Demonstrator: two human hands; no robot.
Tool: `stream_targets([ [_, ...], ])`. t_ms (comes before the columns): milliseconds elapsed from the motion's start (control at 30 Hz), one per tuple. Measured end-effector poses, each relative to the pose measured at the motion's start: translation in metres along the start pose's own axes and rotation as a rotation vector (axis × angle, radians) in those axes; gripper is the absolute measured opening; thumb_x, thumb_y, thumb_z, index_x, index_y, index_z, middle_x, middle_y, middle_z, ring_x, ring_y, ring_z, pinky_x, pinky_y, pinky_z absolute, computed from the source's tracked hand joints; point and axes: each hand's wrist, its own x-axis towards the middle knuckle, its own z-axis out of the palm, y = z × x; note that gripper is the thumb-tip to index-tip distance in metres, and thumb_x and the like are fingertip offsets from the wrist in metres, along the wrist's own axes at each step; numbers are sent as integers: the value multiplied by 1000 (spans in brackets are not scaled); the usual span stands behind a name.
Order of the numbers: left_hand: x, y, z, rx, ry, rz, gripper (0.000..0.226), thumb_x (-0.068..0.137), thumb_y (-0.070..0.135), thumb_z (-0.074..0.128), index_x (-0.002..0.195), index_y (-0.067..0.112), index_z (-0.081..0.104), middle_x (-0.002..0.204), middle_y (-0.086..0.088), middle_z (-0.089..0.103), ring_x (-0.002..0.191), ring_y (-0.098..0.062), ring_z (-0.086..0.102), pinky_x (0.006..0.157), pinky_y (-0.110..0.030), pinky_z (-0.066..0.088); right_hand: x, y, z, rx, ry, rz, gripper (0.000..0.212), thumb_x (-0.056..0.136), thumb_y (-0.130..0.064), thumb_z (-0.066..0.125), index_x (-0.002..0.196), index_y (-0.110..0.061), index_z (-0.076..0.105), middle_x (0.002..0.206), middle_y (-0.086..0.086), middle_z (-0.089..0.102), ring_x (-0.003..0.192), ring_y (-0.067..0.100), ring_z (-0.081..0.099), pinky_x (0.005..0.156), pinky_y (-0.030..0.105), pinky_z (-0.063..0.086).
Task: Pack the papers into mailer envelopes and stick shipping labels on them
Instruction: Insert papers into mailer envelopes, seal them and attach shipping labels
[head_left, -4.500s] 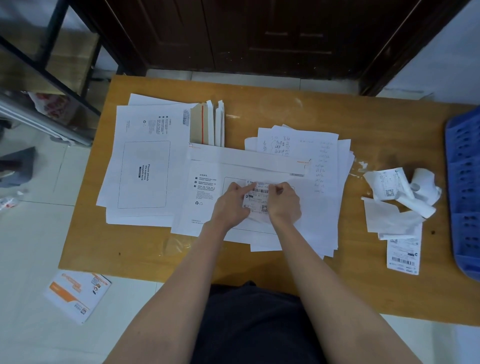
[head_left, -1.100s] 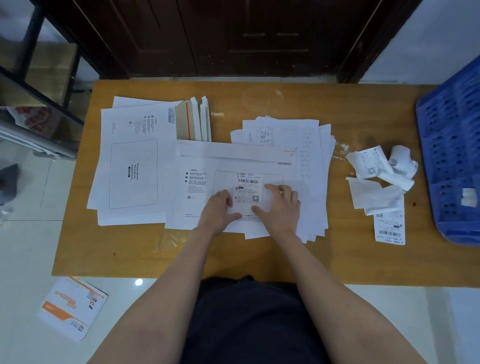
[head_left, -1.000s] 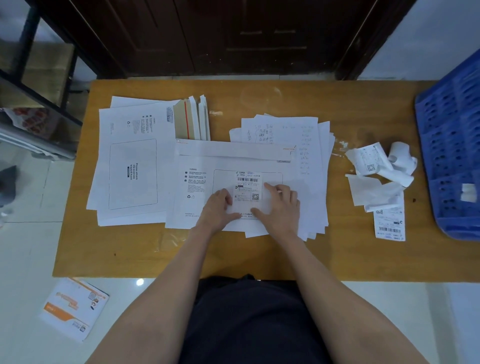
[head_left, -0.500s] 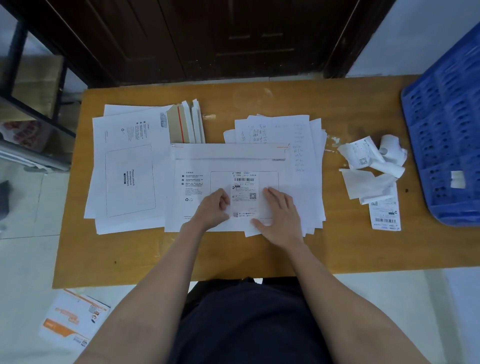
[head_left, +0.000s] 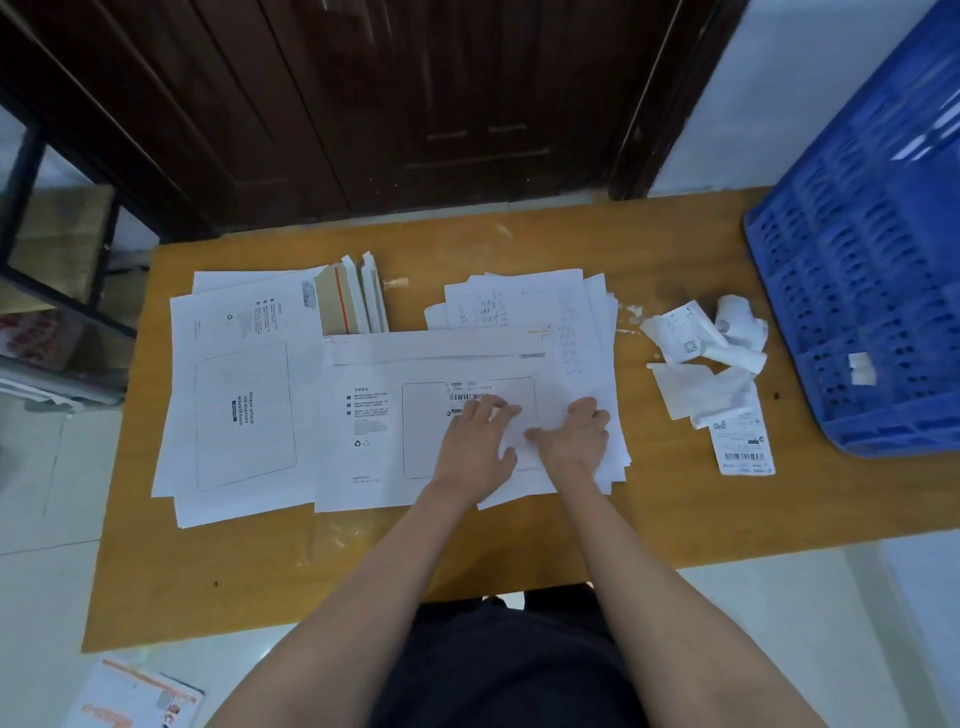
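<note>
Table: wooden table
Left: mailer envelopes — stacked flat
Middle: papers
Right: crumpled label backings, blue crate — on the edge

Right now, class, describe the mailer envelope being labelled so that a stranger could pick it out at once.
Find the wooden table in front of the dark door. The envelope lies sideways at its middle, over loose papers. Unlike the bare envelopes stacked to its left, it has its flap open and a barcode label under both hands.
</note>
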Motion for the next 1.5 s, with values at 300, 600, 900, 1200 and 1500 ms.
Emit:
stream_targets([
  [300,22,25,-3,20,-234,-153,50,102,30,33,151,25,21,147,-1,37,130,-26,36,104,-42,37,8,9,-8,226,-113,6,43,73,-19,78,108,-11,53,112,9,56,100,27,58,71,29,45],
  [600,31,51,-5,124,-235,-255,56,100,51,24,148,21,28,145,-6,37,126,-31,42,101,-42,36,9,14,-24,423,-136,-13,19,88,-11,56,105,-11,62,99,0,63,90,17,56,75,25,42],
  [900,39,68,-10,219,-1,-307,60,94,63,28,135,20,35,126,-9,42,115,-29,43,94,-39,39,7,13,-53,781,-252,-57,24,85,-3,45,68,-12,60,64,0,55,68,14,50,68,26,41],
  [1200,44,104,-32,103,95,-389,50,90,38,48,128,9,37,126,-11,38,114,-30,40,87,-39,45,10,8,-72,909,-442,3,43,87,6,34,84,-14,72,86,9,67,81,19,60,85,31,52],
  [1500,43,170,-90,376,-101,-368,63,92,14,54,142,-1,20,158,-21,-1,133,-33,31,87,-32,43,12,13,-68,884,-472,166,20,93,-3,47,85,-8,65,64,-1,57,61,10,49,58,19,41],
])
